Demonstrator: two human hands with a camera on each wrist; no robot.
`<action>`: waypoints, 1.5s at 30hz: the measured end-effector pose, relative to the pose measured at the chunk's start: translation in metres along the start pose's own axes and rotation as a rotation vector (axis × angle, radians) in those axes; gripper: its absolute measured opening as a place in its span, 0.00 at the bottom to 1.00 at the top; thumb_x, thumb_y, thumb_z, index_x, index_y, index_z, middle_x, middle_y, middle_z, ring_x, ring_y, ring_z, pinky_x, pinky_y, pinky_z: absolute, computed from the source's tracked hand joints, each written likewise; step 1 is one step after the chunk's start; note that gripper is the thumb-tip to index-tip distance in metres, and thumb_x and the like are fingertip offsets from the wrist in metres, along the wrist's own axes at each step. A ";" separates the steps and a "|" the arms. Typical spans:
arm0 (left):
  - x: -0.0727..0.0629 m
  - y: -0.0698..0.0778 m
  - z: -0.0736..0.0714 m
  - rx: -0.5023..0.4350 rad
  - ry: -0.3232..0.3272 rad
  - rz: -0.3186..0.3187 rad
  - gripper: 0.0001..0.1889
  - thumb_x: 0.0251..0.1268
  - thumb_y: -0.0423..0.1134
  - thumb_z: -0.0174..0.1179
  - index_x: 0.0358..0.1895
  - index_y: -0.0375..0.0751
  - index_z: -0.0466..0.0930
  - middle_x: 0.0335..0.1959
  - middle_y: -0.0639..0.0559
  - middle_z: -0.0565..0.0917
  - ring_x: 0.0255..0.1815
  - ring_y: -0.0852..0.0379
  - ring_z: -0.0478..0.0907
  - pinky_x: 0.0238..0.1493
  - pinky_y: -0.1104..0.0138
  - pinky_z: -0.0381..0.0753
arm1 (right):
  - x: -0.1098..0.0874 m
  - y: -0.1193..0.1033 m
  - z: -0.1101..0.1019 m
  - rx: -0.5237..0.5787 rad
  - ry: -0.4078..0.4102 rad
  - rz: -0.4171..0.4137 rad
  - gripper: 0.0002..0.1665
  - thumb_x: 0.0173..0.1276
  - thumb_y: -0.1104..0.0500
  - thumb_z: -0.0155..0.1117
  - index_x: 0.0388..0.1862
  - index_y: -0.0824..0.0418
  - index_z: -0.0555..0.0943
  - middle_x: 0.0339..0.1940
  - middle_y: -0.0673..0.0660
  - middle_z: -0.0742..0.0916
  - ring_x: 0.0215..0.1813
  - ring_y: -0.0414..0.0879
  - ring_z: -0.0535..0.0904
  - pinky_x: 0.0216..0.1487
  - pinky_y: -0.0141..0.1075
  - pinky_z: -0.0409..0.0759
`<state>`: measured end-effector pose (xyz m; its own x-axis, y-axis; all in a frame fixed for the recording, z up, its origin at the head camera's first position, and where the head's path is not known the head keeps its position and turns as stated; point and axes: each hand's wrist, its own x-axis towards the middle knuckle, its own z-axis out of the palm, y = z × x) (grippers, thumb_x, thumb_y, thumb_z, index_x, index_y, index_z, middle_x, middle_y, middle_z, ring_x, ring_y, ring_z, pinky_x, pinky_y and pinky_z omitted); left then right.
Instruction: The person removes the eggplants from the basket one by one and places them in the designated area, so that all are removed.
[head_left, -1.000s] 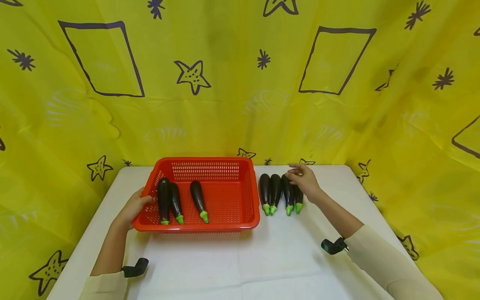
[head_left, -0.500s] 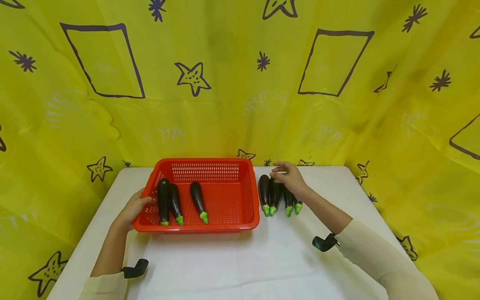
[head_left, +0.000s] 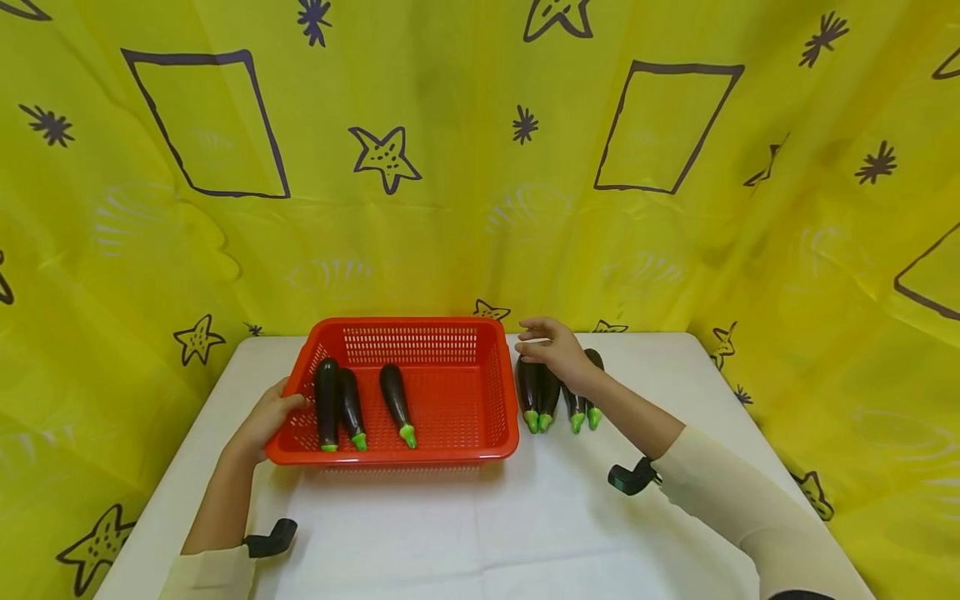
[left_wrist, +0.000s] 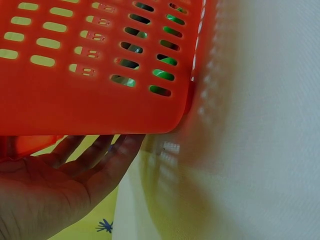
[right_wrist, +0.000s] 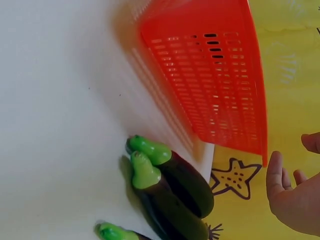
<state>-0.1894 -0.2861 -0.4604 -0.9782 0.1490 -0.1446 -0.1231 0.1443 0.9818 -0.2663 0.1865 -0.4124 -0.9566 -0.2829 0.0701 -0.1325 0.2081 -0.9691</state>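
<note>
White table (head_left: 390, 533), left fingers (left_wrist: 117, 162) round basket (head_left: 390, 457)

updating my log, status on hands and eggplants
Left hand grips red basket. Right hand empty, near four loose eggplants. Three eggplants inside basket. Basket's right wall between groups.

Yellow cloth (head_left: 457, 242) printed with dark starfish (head_left: 387, 157) and pale shells (head_left: 528, 207) hangs in folds beyond the far edge and both side edges of a white, creased surface (head_left: 390, 525) with rounded far corners.
</note>
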 end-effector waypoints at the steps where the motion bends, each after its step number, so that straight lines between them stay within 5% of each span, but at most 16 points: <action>1: 0.000 0.000 0.000 0.000 -0.001 -0.001 0.27 0.77 0.29 0.42 0.75 0.21 0.52 0.61 0.29 0.73 0.47 0.56 0.84 0.48 0.55 0.89 | 0.001 -0.001 0.002 0.003 -0.004 0.002 0.33 0.75 0.67 0.64 0.74 0.77 0.67 0.65 0.80 0.75 0.62 0.72 0.79 0.63 0.59 0.78; 6: 0.000 -0.001 0.000 0.004 -0.001 -0.003 0.28 0.77 0.29 0.42 0.75 0.21 0.51 0.62 0.28 0.72 0.47 0.55 0.84 0.48 0.54 0.89 | 0.003 -0.009 0.012 0.018 -0.046 0.010 0.33 0.75 0.67 0.64 0.74 0.76 0.66 0.65 0.77 0.76 0.62 0.71 0.80 0.65 0.64 0.75; 16: 0.000 0.000 -0.001 0.012 -0.005 -0.003 0.29 0.77 0.29 0.42 0.76 0.22 0.50 0.63 0.28 0.72 0.48 0.54 0.84 0.49 0.54 0.88 | 0.013 -0.018 0.034 0.051 -0.118 0.032 0.31 0.76 0.68 0.62 0.73 0.77 0.66 0.66 0.78 0.74 0.62 0.68 0.79 0.61 0.51 0.84; 21: 0.001 -0.002 -0.001 0.013 -0.008 -0.007 0.29 0.77 0.29 0.42 0.77 0.21 0.49 0.65 0.25 0.69 0.50 0.52 0.83 0.50 0.53 0.88 | 0.017 -0.027 0.046 0.086 -0.150 0.057 0.31 0.75 0.70 0.63 0.73 0.78 0.66 0.66 0.79 0.73 0.60 0.61 0.80 0.66 0.57 0.78; 30: 0.002 -0.002 -0.001 0.013 -0.011 -0.018 0.30 0.77 0.29 0.42 0.77 0.22 0.49 0.65 0.25 0.69 0.49 0.53 0.83 0.50 0.53 0.88 | 0.028 -0.032 0.060 0.109 -0.209 0.113 0.34 0.75 0.70 0.64 0.76 0.76 0.65 0.69 0.78 0.73 0.67 0.71 0.75 0.69 0.57 0.75; 38: 0.001 0.000 -0.001 0.024 -0.009 -0.023 0.30 0.77 0.29 0.42 0.77 0.21 0.48 0.66 0.23 0.69 0.50 0.52 0.83 0.50 0.53 0.88 | 0.041 -0.037 0.069 0.152 -0.246 0.149 0.30 0.77 0.69 0.61 0.74 0.77 0.67 0.57 0.68 0.81 0.68 0.71 0.74 0.69 0.60 0.73; 45: 0.001 -0.001 -0.001 0.024 -0.007 -0.014 0.29 0.77 0.29 0.42 0.77 0.21 0.49 0.65 0.24 0.69 0.50 0.52 0.83 0.49 0.52 0.88 | 0.048 -0.046 0.077 0.152 -0.280 0.160 0.29 0.77 0.69 0.59 0.74 0.77 0.67 0.66 0.73 0.76 0.71 0.73 0.71 0.68 0.56 0.76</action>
<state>-0.1901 -0.2873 -0.4616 -0.9752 0.1532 -0.1596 -0.1332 0.1696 0.9765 -0.2863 0.0915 -0.3828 -0.8510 -0.5081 -0.1327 0.0738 0.1345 -0.9882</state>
